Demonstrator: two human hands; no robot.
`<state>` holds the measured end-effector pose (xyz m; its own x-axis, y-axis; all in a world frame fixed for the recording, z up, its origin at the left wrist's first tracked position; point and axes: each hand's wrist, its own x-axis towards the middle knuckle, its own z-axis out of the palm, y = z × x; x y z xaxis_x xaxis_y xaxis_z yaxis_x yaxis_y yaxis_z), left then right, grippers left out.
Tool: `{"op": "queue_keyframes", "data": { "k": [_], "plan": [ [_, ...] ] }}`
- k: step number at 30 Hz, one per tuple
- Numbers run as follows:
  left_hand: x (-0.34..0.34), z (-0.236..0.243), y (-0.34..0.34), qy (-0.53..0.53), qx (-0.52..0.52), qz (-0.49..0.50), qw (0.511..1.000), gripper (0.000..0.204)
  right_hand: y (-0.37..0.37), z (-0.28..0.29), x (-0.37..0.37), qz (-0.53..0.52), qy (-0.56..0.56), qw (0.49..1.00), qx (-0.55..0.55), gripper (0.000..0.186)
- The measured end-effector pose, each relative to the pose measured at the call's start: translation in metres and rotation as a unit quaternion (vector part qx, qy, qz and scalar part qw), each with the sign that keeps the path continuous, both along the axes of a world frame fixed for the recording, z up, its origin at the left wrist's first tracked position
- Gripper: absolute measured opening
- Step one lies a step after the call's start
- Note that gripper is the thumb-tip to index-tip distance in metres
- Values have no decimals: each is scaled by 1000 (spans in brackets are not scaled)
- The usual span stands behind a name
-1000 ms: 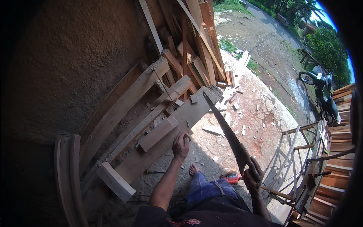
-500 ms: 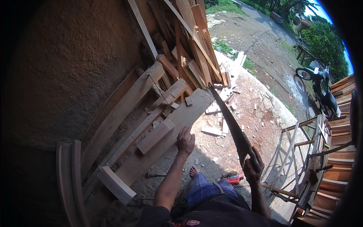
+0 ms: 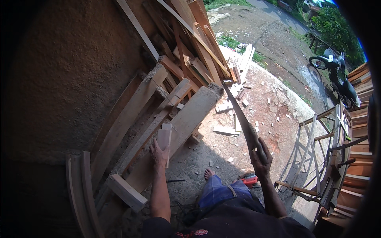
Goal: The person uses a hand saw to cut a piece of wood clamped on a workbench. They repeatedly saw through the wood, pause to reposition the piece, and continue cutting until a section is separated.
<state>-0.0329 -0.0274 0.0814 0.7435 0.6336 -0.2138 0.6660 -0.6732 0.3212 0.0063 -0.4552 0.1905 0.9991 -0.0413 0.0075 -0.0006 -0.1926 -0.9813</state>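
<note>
Head view: the left hand (image 3: 159, 154), seen resting lower on the planks half a second before, was closed around a short pale wood block (image 3: 164, 139), held against a long rough plank (image 3: 174, 133) leaning on the stacked timber. The right hand (image 3: 260, 156) was wrapped around a handsaw (image 3: 240, 115), its thin dark blade angled far-left over gritty reddish ground (image 3: 278, 119) strewn with offcuts.

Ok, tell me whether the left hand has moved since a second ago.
Yes. The left hand was on the wide plank; it has shifted left and now grips a short wood block lying against that plank.
</note>
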Motion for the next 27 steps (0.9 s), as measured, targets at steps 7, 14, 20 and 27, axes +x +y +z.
{"op": "queue_keyframes", "data": {
  "k": [7, 14, 20, 27],
  "plan": [
    [-40, -63, 5, -190, 56, 139, 970, 72, -19, 8, -4, -1, -49, 998, 38, 51],
    [-56, -16, 2, 69, 141, -283, 946, 81, -33, -7, -23, 55, -50, 997, -23, 50],
    [-10, -16, 16, 75, 53, -270, 958, 91, -19, 0, -17, 110, -25, 992, -54, 53],
    [24, -42, 30, -70, 35, -48, 996, 92, 17, 8, -20, 187, 23, 982, -23, 56]
  ]
}}
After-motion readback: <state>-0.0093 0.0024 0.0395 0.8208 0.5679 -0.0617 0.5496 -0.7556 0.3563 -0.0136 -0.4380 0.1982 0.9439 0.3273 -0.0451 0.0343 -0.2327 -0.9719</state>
